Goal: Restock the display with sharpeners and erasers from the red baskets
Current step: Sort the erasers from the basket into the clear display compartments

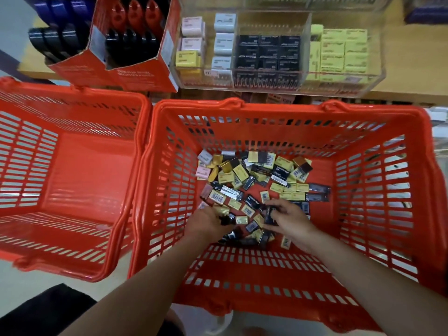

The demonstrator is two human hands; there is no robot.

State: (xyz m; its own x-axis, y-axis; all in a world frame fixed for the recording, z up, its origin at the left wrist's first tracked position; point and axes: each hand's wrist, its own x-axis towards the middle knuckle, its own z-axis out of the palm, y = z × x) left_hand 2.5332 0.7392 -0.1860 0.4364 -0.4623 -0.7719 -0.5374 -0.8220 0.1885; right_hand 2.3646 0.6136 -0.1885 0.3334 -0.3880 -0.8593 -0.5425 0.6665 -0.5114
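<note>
Both of your hands are down in the right-hand red basket (286, 110), the one that holds the loose erasers (254, 175). Your left hand (208, 220) sits at the near left edge of the pile with its fingers curled around a few small dark packs; exactly how many you hold is hard to make out, since they are dark and partly hidden under your palm. Your right hand (289, 218) is just beside it, fingers curled around a black eraser pack (269, 214) that it lifts from among the yellow ones.

The erasers lie scattered over the basket floor: yellow, black, a few pink and grey, some showing barcode labels. They reach from the far middle of the floor down to your hands, and a single yellow pack (286, 241) lies close beside your right wrist.

The left red basket (72, 93) stands touching the first, side by side on the pale floor.

Beyond the baskets, on the wooden shelf (412, 69), the clear display case (349, 77) holds sorted erasers: pink, yellow and grey stacks in its left compartment, black ones in the middle, yellow ones on the right. To its left an orange cardboard box (145, 73) holds red and black sharpeners (135, 15) standing in rows.
</note>
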